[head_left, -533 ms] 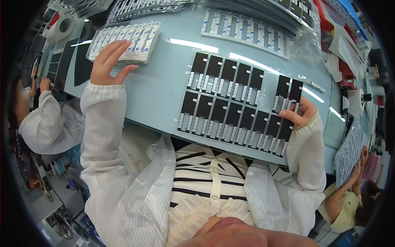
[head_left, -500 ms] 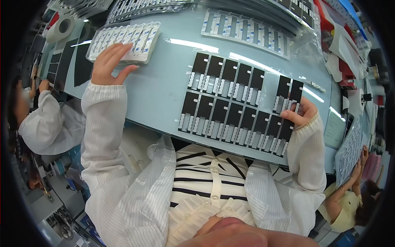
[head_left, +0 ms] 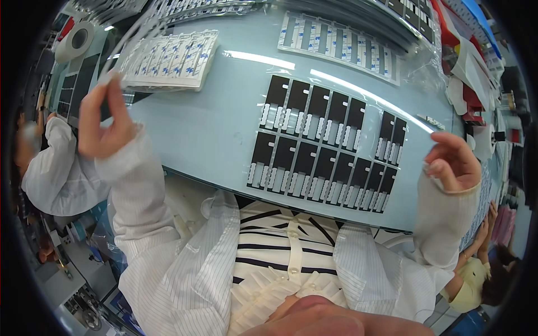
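Two rows of black-topped pieces [head_left: 325, 162] lie on the surface [head_left: 218, 126] left of the right grip [head_left: 457, 162] (thumb and fingertips apart), with blue-marked white strips [head_left: 175, 56] right of the left grip [head_left: 109, 126], too blurred to tell whether closed.

Blue marks [head_left: 178, 71] on white strips [head_left: 168, 58], too small to read

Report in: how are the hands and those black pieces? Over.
Left hand pinching what looks like a blurred, pale strip. Right hand open. Black-and-white pieces in two rows, upper row gapped; neither hand covering them.
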The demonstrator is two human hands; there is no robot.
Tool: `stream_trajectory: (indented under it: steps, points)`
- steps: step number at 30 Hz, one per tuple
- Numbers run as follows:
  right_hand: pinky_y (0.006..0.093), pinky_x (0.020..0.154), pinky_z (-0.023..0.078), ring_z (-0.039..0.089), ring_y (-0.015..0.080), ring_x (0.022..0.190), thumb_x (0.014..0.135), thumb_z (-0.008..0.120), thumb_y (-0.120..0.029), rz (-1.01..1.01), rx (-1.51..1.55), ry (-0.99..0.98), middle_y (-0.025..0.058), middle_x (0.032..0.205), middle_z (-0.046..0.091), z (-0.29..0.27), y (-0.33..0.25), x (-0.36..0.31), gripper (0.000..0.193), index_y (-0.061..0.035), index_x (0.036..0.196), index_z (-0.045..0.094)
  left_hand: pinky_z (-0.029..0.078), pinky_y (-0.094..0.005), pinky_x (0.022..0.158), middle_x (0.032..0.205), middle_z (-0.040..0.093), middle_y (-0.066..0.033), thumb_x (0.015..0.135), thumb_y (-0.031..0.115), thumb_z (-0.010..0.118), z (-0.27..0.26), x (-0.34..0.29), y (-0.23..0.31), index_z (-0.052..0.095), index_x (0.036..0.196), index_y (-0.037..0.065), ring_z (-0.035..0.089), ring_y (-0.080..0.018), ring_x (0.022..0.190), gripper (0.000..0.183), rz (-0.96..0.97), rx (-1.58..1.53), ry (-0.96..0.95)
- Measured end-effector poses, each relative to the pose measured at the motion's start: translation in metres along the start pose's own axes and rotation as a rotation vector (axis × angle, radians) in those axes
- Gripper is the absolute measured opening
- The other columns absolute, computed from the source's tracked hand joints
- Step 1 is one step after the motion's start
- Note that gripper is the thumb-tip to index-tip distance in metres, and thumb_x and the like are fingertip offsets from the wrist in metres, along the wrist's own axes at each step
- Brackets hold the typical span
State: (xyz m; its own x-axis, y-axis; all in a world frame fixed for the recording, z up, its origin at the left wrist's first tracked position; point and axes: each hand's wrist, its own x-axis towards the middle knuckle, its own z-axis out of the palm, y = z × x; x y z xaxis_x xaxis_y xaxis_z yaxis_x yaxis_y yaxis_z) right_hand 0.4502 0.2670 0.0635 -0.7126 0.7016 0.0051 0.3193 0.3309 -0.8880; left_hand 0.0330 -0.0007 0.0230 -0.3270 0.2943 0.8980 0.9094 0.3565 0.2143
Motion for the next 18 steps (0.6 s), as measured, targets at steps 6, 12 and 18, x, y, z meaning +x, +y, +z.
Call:
stream_trajectory:
  steps: [6,12,18]
  points:
    - [0.0249,0.065,0.056,0.070,0.0164,0.075,0.098,0.064,-0.037,0.315,0.613,-0.708,0.0133,0.099,0.071,0.097,-0.026,0.027,0.051,0.0054,0.126,0.060,0.043,-0.0273,0.057,0.085,0.067,-0.0057,0.081,0.004,0.071,-0.039,-0.020,0.092,0.072,0.095,-0.001,0.061,-0.0157,0.070,0.016,0.640,-0.344,-0.449]
    - [0.0234,0.054,0.052,0.065,0.0126,0.061,0.101,0.060,-0.023,0.675,0.437,-0.723,0.0089,0.094,0.070,0.155,-0.035,0.045,0.032,0.0027,0.120,0.064,0.048,-0.0289,0.064,0.085,0.066,-0.0053,0.077,0.015,0.074,-0.027,-0.057,0.107,0.073,0.096,0.002,0.063,-0.0177,0.078,0.024,0.713,-0.489,-0.771]
    - [0.0225,0.052,0.048,0.058,0.0067,0.057,0.100,0.061,-0.015,0.323,0.292,-0.724,0.0034,0.084,0.067,0.163,-0.027,0.048,0.020,0.0008,0.110,0.069,0.047,-0.0367,0.085,0.097,0.070,-0.0048,0.074,0.033,0.082,-0.021,-0.025,0.104,0.072,0.108,0.004,0.065,-0.0245,0.089,0.046,0.298,-0.553,-0.847]
